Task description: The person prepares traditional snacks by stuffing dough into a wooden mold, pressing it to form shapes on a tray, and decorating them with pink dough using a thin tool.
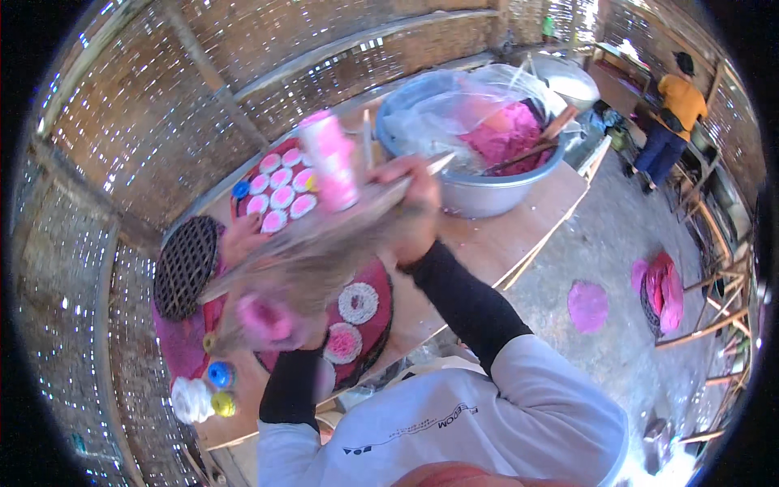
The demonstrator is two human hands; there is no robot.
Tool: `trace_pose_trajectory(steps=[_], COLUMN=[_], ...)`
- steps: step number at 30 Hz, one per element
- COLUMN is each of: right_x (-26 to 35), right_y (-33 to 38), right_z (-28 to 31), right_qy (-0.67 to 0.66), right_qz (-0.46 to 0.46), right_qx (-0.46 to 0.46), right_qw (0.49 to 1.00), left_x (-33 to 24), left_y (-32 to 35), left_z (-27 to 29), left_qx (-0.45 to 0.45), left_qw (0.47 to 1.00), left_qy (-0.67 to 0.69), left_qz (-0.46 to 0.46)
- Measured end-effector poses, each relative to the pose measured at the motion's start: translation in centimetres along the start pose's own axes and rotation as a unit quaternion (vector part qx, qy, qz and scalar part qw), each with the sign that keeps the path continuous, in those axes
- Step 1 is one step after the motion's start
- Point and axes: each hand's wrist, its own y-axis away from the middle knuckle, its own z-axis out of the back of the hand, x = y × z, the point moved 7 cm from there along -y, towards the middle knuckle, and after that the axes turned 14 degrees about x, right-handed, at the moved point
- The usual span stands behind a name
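A flat brown board-like piece (324, 243), smeared by motion, slants across the middle between my two hands. My right hand (418, 211) is closed round its upper right end. My left hand (242, 239) shows its fingers at the far left edge of the piece, with the palm hidden. A pink lump (268, 318) appears on the piece near my left wrist, too blurred to name. Just beyond stands a pink and white cylinder (329, 158). Round pink cakes with white rims (281, 197) lie on a red tray behind the piece; white rings (359, 303) rest on a dark-rimmed red mat nearer me.
A large grey basin (495, 195) of pink material, with plastic sheeting and a wooden stick, stands at the table's far right. Thread balls (221, 373) and a dark woven lattice (187, 268) are at left. A person in orange (682, 101) stands far right.
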Motion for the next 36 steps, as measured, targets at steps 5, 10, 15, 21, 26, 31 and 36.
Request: trace_pose_trajectory(steps=[5, 10, 15, 21, 26, 31, 36], right_x=[1.5, 14.0, 14.1, 9.1, 12.4, 11.6, 4.0], right_y=[0.7, -10.7, -13.5, -10.9, -12.8, -16.1, -14.9], right_z=[-0.3, 8.1, 19.3, 19.3, 8.9, 3.5, 6.3], right_qy=[0.301, 0.849, 0.883, 0.819, 0.809, 0.794, 0.796], right_qz=[-0.205, -0.049, -0.119, 0.016, 0.042, 0.082, 0.026], right_qx=[0.426, 0.395, 0.450, 0.569, 0.575, 0.587, 0.604], right_qw=[0.828, 0.347, 0.061, 0.070, 0.118, 0.135, 0.032], left_x=[-1.5, -3.5, -4.5, -6.7, -7.9, -7.6, -6.5], left_y=[-1.9, -3.6, -5.7, -5.1, -4.6, -2.7, -3.9], left_z=[1.9, 1.7, -0.5, -0.7, -1.2, 1.2, 1.0], left_qx=[-0.109, -0.175, -0.201, -0.226, -0.229, -0.260, -0.227], left_qw=[0.989, 0.968, 0.949, 0.920, 0.901, 0.872, 0.870], left_qy=[-0.078, -0.156, -0.220, -0.309, -0.363, -0.410, -0.429], left_qz=[-0.055, -0.092, -0.102, -0.079, -0.068, -0.062, -0.081])
